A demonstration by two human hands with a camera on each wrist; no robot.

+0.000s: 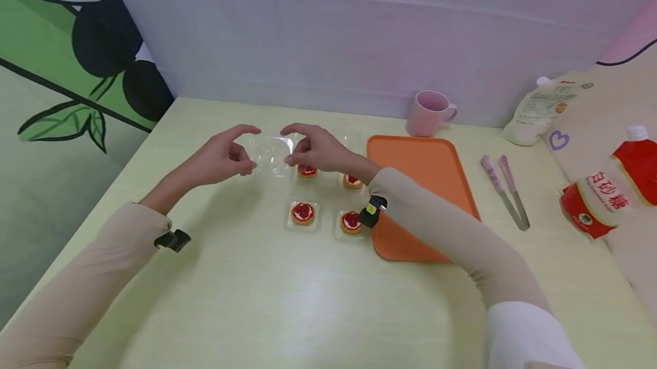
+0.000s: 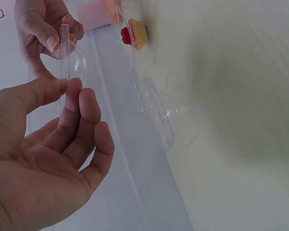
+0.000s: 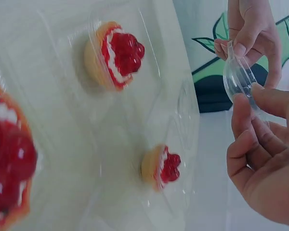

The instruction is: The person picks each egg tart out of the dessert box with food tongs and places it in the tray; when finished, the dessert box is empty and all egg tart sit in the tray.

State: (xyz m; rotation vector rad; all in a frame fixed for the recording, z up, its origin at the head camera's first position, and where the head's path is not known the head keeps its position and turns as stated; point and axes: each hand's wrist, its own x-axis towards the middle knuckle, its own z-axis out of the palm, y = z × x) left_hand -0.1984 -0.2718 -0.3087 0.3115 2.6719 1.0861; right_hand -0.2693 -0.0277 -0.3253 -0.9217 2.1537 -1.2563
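Observation:
A clear plastic lid (image 1: 272, 156) with a rounded dome is held up above the table between both hands. My left hand (image 1: 226, 155) pinches its left edge between thumb and fingers, and my right hand (image 1: 320, 149) pinches the opposite edge. Seen edge-on in the left wrist view, the lid (image 2: 64, 62) is a thin flat rim with a dome bulging to one side. Below and to the right stand several small red-topped tarts (image 1: 303, 213) in clear plastic trays. The right wrist view shows glossy red fruit and white cream on one tart (image 3: 118, 55). My right forearm partly covers this group.
An orange tray (image 1: 418, 166) lies under my right forearm. Behind it stands a pink mug (image 1: 428, 113). Two pink-handled utensils (image 1: 505, 189), a white pouch (image 1: 546, 106) and a red-and-white sugar bag (image 1: 605, 192) are at the right. Another clear plastic piece (image 2: 156, 113) rests on the table.

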